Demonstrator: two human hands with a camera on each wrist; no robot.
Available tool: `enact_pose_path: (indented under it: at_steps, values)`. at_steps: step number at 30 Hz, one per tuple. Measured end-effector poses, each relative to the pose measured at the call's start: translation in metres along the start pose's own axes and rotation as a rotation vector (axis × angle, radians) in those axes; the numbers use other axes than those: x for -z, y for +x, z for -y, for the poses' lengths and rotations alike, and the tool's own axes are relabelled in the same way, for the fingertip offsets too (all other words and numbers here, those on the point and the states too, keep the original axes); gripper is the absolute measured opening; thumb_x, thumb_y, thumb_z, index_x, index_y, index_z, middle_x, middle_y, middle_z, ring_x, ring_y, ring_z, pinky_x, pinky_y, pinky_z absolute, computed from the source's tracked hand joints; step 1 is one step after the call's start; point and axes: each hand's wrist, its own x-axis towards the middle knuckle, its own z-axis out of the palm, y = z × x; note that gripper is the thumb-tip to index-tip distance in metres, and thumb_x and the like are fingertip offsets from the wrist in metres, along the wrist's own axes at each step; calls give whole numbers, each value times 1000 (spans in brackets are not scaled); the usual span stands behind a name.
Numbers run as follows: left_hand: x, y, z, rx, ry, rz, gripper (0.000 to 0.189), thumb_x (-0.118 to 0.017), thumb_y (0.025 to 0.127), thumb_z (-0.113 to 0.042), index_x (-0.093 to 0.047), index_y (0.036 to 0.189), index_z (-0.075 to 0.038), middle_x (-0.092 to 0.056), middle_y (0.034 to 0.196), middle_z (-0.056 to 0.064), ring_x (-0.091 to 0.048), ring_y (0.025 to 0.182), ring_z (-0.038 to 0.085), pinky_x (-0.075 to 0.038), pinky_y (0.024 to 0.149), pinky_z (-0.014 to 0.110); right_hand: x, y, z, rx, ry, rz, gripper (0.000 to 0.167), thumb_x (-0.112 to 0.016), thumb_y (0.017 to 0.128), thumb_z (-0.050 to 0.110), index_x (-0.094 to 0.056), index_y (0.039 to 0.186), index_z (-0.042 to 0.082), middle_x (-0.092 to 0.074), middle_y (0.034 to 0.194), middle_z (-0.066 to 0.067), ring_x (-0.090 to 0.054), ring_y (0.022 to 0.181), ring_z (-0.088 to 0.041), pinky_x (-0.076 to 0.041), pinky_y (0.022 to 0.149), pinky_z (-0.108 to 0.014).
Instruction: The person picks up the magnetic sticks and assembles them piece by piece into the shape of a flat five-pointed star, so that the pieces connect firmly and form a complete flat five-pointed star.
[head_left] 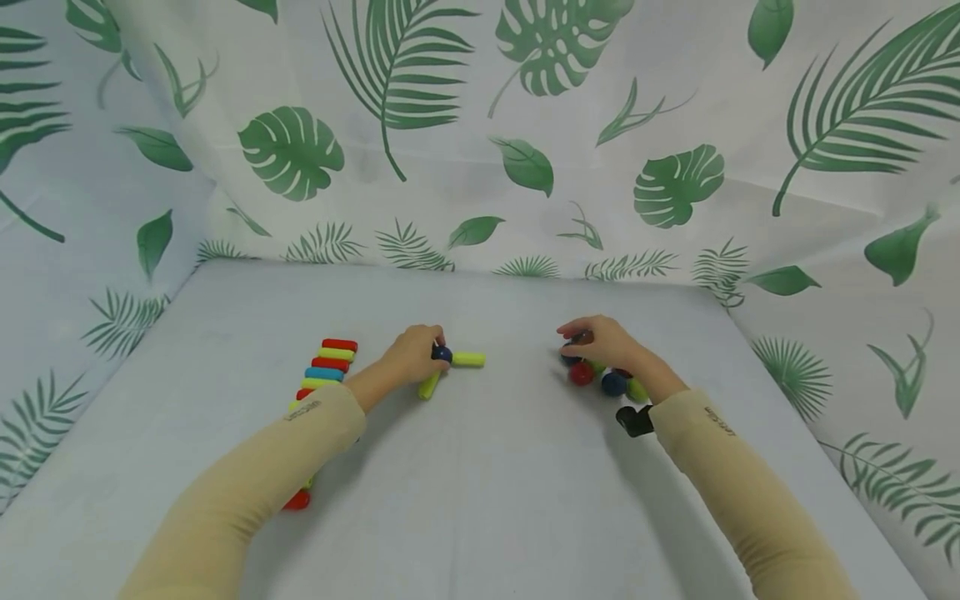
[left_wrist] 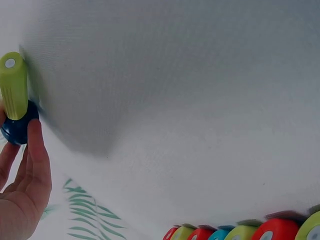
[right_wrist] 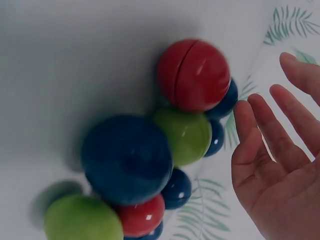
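My left hand (head_left: 408,354) grips a dark blue ball (head_left: 442,354) between thumb and fingers. From this ball one yellow-green rod (head_left: 469,359) points right and another yellow-green rod (head_left: 429,386) points toward me. The left wrist view shows one rod end (left_wrist: 14,87) meeting the ball. On the right, my right hand (head_left: 609,340) hovers over a cluster of loose balls, its fingers apart and loosely bent. In the right wrist view a red ball (right_wrist: 195,75), a green ball (right_wrist: 185,135) and a large-looking blue ball (right_wrist: 127,160) lie beside that hand, with nothing held in it.
A row of red, yellow-green and blue rods (head_left: 327,363) runs down the left of the white table (head_left: 517,483), partly hidden behind my left sleeve (head_left: 262,467). A black device (head_left: 636,421) sits at my right wrist. Leaf-printed cloth (head_left: 450,192) rises behind the table.
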Motion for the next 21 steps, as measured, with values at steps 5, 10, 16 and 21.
enact_pose_path:
  at_steps: [5, 10, 16, 21]
  values:
    - [1, -3, 1, 7, -24, -34, 31, -70, 81, -20, -59, 103, -3, -61, 101, 13, -56, 92, 23, -48, 80, 34, 5, -2, -7, -67, -13, 15, 43, -66, 84, 18, -56, 122, 1, -55, 117, -18, -54, 92, -26, -48, 75, -35]
    - [2, -3, 2, 17, -19, -41, 30, -71, 80, -20, -60, 102, -4, -62, 98, 12, -56, 91, 23, -46, 80, 35, 5, 0, -5, -82, -38, 27, 40, -66, 83, 16, -58, 119, 0, -58, 109, -19, -53, 85, -24, -47, 71, -32]
    - [3, -1, 3, 41, -22, -40, 30, -72, 79, -21, -61, 102, -5, -62, 99, 11, -55, 92, 23, -46, 82, 35, 0, 5, 2, -36, -108, 14, 34, -67, 81, 11, -61, 111, -5, -60, 105, -20, -55, 89, -27, -47, 78, -38]
    - [1, -2, 2, 49, -36, -32, 30, -72, 80, -21, -61, 102, -5, -62, 99, 11, -55, 91, 23, -47, 81, 34, -4, 9, 3, -50, -120, 15, 33, -70, 78, 7, -63, 107, -5, -61, 103, -20, -57, 90, -28, -48, 79, -39]
